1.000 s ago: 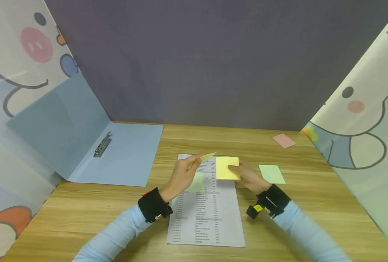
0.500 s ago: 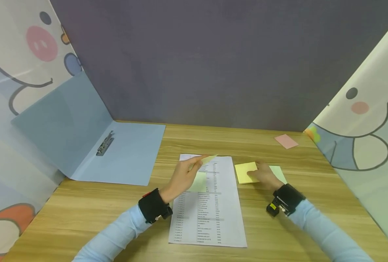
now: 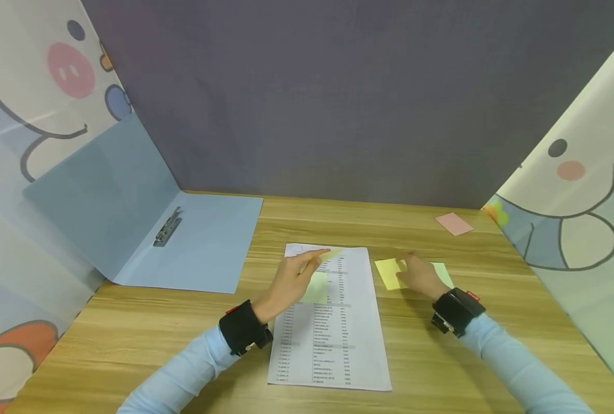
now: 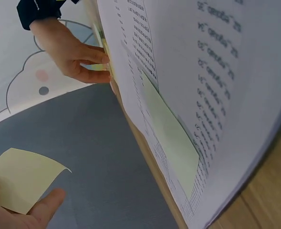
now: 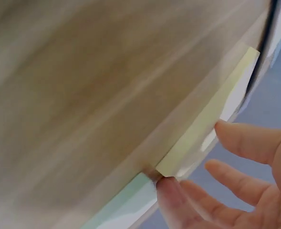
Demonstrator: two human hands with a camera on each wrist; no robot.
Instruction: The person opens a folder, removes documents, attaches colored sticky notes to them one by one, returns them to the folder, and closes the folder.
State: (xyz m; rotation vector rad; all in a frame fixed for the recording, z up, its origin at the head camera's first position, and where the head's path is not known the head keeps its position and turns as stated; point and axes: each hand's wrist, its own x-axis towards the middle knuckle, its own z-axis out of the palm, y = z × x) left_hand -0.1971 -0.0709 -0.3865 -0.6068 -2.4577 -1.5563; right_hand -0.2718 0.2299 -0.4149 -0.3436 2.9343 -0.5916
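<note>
My left hand (image 3: 291,282) pinches a single yellow sticky note (image 3: 331,253) between thumb and fingers, raised above the top of a printed sheet (image 3: 338,345). In the left wrist view this note (image 4: 28,176) curls at one corner. A pale green sticky note (image 3: 317,288) lies on the sheet's upper part. To the right, my right hand (image 3: 423,277) is at a yellow sticky note pad (image 3: 386,272) lying on the table. The right wrist view has its fingers spread, with fingertips touching the pad's (image 5: 209,117) edge and near corner.
A pale green sticky note pad (image 3: 443,275) lies partly behind my right hand. Farther back right is a pink one (image 3: 454,224). An open blue folder (image 3: 208,247) with a metal clip (image 3: 168,227) stands at the left. A dark panel (image 3: 338,103) rises behind the wooden table (image 3: 307,215).
My right hand has moved right and down with the yellow pad, set it on the table beside the sheet, and its fingers have spread. The left hand still holds its note nearly in place.
</note>
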